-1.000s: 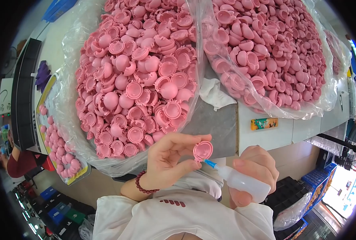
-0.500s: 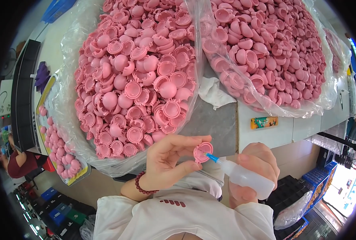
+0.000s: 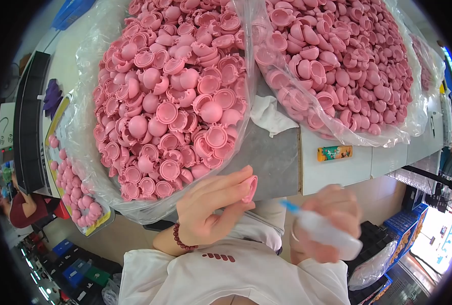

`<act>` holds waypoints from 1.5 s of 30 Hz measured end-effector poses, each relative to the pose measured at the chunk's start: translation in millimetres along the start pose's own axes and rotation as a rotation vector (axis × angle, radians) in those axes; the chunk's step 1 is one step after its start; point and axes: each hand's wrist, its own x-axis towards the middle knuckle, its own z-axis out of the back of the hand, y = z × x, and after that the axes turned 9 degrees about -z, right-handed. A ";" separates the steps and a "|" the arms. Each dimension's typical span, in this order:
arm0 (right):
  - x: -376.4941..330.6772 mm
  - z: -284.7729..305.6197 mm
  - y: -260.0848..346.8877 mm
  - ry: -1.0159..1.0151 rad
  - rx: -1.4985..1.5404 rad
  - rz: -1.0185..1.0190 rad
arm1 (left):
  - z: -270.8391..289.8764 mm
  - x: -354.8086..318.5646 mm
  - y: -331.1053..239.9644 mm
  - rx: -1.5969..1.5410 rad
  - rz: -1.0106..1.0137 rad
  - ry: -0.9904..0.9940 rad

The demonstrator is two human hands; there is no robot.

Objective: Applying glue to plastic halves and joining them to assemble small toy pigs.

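L hand point(image 3: 203, 211) has its grip narrowed on a pink half-shell point(image 3: 252, 189), edge-on, nr. the counter point(image 3: 274, 165). R hand point(image 3: 340, 206), blurry, grip wrapped round a whitish bottle point(image 3: 330, 235) w/ blue tip point(image 3: 290, 206), apart from the shell. Clear bag point(image 3: 139, 212) w/ lots more pink shells point(image 3: 211, 112) just beyond L hand.

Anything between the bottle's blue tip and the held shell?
Nothing: head view shows an open gap from blue tip to pink shell, held in the left hand.
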 end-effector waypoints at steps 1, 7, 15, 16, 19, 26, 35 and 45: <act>-10.8 9.9 -5.7 -0.199 0.063 -0.036 | -2.5 1.6 3.5 -0.103 -0.014 -0.067; 18.9 130.0 -43.3 -0.737 -0.652 -0.471 | 0.3 -12.1 14.7 -1.299 0.328 -0.179; 25.0 159.7 -65.1 -0.865 -0.939 -0.275 | -2.6 -9.9 14.7 -1.475 0.385 -0.104; 33.7 152.1 -57.5 -0.740 -1.032 -0.128 | -5.1 -7.5 9.2 -1.477 0.382 -0.103; 74.7 101.6 -42.7 -0.053 -1.210 -0.055 | -1.0 -2.7 -5.3 -1.028 0.474 -0.198; 103.1 94.1 -75.0 0.315 -1.095 -0.253 | 5.9 -5.8 -9.2 -0.949 0.456 -0.238; 92.9 83.1 -74.3 0.293 -1.164 -0.206 | 16.4 -10.0 -1.4 -1.031 0.385 -0.141; 45.3 26.4 -8.2 0.664 -0.198 -0.824 | 9.3 -6.9 -6.9 -0.929 0.508 -0.268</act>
